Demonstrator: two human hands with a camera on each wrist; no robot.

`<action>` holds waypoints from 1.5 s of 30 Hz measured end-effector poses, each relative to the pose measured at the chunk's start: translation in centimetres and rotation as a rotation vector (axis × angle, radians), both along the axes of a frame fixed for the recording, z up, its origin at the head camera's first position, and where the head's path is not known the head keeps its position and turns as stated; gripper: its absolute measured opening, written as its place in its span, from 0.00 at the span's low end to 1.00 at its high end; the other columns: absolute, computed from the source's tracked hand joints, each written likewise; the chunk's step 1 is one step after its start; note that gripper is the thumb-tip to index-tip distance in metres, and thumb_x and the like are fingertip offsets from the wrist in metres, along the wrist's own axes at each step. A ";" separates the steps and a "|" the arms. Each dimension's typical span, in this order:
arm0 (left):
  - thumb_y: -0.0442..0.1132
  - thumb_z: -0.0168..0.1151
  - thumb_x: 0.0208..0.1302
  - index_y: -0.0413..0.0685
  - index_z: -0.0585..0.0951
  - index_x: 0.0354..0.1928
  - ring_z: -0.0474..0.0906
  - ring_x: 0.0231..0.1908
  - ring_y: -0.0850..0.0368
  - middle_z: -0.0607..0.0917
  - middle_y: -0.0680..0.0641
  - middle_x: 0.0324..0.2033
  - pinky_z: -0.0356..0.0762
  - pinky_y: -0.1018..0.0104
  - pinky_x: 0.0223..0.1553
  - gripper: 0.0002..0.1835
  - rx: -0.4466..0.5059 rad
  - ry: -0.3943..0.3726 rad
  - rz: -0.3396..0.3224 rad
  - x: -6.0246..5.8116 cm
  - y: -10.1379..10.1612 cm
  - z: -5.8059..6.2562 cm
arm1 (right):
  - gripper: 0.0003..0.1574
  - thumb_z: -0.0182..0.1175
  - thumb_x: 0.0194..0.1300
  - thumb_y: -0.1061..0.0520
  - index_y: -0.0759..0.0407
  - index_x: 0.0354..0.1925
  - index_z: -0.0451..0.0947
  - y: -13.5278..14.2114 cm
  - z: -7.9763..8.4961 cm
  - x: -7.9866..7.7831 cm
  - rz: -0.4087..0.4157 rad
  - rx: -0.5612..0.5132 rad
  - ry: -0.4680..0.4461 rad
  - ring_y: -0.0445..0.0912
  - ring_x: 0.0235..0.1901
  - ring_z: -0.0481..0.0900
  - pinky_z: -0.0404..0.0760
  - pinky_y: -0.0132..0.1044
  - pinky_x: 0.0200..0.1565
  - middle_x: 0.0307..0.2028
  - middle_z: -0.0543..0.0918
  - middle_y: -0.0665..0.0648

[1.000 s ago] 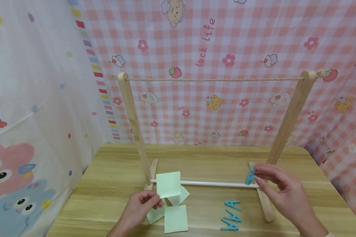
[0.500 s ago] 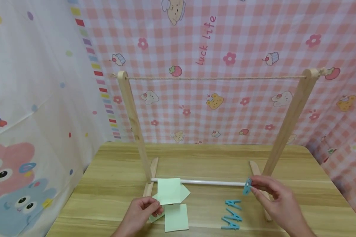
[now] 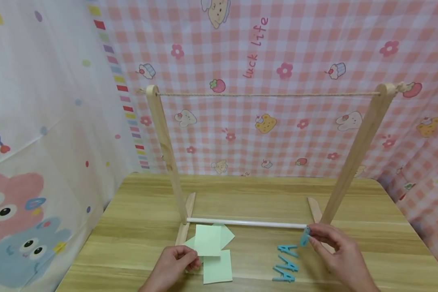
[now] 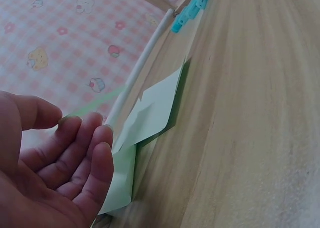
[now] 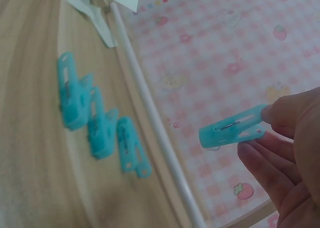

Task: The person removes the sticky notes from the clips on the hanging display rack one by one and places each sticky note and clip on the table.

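In the head view my left hand (image 3: pixel 175 261) pinches a pale green paper note (image 3: pixel 208 241) at its lower left corner, between thumb and forefinger. The note is raised over other green notes (image 3: pixel 218 268) lying on the table. My right hand (image 3: pixel 339 251) holds a blue clothespin (image 3: pixel 305 237) by its handle ends near the rack's right foot. The right wrist view shows this clothespin (image 5: pixel 231 128) between thumb and fingers, its clipping end pointing away from the hand. Three more blue clothespins (image 3: pixel 287 250) lie in a column on the table, left of my right hand.
Behind the notes stands a wooden rack with a left post (image 3: pixel 164 150), a right post (image 3: pixel 361 150) and a white crossbar (image 3: pixel 246 223) low down. A thin rope (image 3: pixel 266 95) runs between the post tops. Patterned cloth (image 3: pixel 306 32) hangs behind the table (image 3: pixel 252 194).
My right hand has come down a little with the clothespin, toward the table. The left hand and its note have also sunk slightly. The loose clothespins stay put.
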State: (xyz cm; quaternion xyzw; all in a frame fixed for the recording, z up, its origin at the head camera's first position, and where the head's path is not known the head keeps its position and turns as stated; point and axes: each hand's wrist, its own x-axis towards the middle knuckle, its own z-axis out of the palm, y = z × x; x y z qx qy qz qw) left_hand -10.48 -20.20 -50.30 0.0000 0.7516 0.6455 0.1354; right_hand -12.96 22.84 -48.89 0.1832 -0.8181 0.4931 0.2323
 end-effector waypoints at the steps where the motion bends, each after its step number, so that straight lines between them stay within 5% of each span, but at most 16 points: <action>1: 0.34 0.62 0.77 0.19 0.83 0.43 0.86 0.31 0.63 0.92 0.42 0.33 0.85 0.71 0.37 0.16 0.001 -0.005 0.001 0.0 0.0 -0.1 | 0.27 0.70 0.56 0.84 0.67 0.52 0.86 0.0 -0.2 0.0 -0.007 0.007 -0.003 0.28 0.45 0.87 0.85 0.19 0.48 0.48 0.89 0.43; 25: 0.36 0.62 0.77 0.26 0.87 0.40 0.84 0.28 0.60 0.90 0.48 0.28 0.83 0.70 0.29 0.15 -0.097 -0.069 0.029 -0.1 -0.2 -1.1 | 0.22 0.74 0.59 0.78 0.62 0.50 0.88 0.5 -4.4 0.6 -0.125 0.108 -0.111 0.24 0.44 0.84 0.82 0.15 0.44 0.43 0.92 0.60; 38: 0.44 0.67 0.74 0.42 0.89 0.31 0.78 0.26 0.59 0.86 0.52 0.23 0.77 0.67 0.29 0.15 -0.382 -0.010 0.018 -0.2 -0.4 -0.5 | 0.22 0.72 0.59 0.79 0.64 0.50 0.87 0.4 -5.7 0.9 -0.107 0.085 -0.132 0.25 0.45 0.85 0.84 0.17 0.45 0.44 0.91 0.61; 45: 0.46 0.67 0.74 0.46 0.89 0.29 0.74 0.25 0.60 0.84 0.54 0.20 0.72 0.70 0.27 0.16 -0.445 0.043 -0.019 0.0 -0.3 -0.4 | 0.25 0.79 0.55 0.72 0.59 0.50 0.88 0.7 -5.8 1.2 -0.174 0.353 -0.099 0.34 0.43 0.86 0.82 0.19 0.43 0.44 0.91 0.51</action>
